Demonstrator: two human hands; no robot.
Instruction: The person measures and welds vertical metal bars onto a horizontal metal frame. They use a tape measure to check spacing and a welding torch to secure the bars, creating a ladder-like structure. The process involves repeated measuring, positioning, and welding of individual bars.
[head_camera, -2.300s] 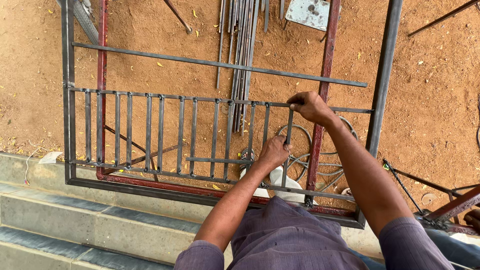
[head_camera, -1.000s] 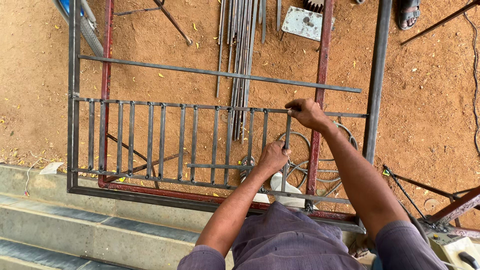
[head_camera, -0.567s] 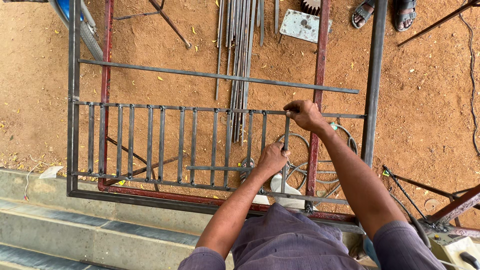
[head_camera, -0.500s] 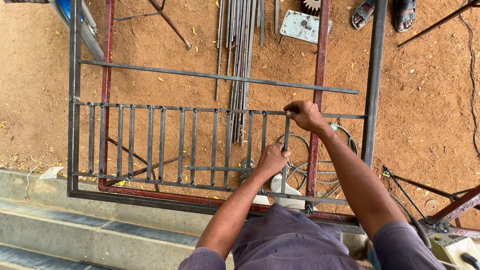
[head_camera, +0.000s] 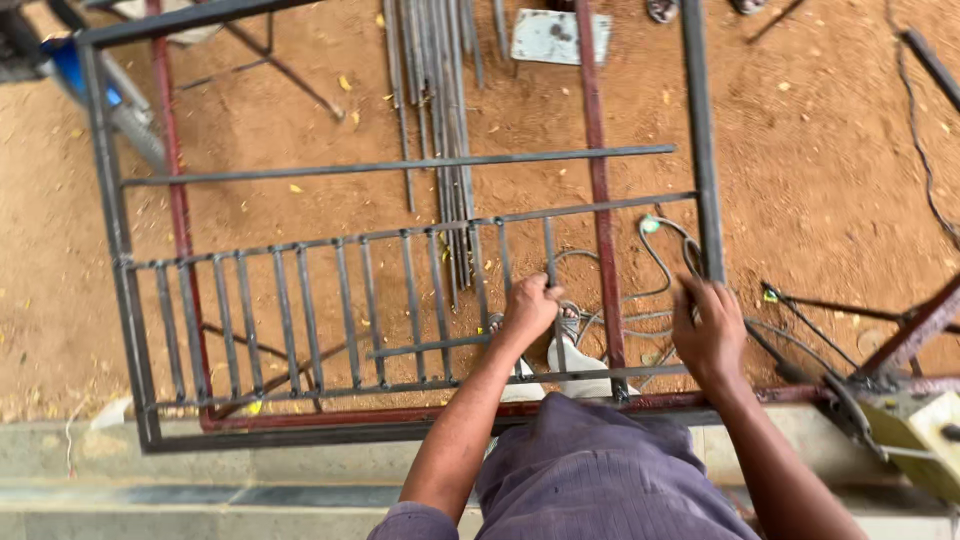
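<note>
1. Leftmost, a grey steel gate frame (head_camera: 118, 300) made of welded tubes fills most of the view, its left post running from the upper left down to the lower left over reddish-brown sandy ground (head_camera: 820, 150).
2. Just inside that post, a red-painted steel frame (head_camera: 178, 220) lies under the grey one, and a second red upright shows right of centre.
3. Across the middle band runs a row of short upright steel bars (head_camera: 300, 320) between two thin rails, evenly spaced from the left post to the centre.
4. At upper centre, a bundle of loose long steel rods (head_camera: 440, 90) lies on the ground, with a flat grey metal plate (head_camera: 560, 35) just to its right.
5. At centre, the left hand (head_camera: 530, 305) has its fingers curled tight around the last upright bar (head_camera: 549, 250) in the row, near that bar's lower half.
6. Beneath it, grey cables (head_camera: 650, 270) loop across the ground.
7. Right of centre, the right hand (head_camera: 708, 335) rests at the foot of the grey frame's right post; its fingers seem loosely bent and slightly spread, though whether they grip anything I cannot tell.
8. At lower right sits a yellowish metal machine (head_camera: 915, 430).
</note>
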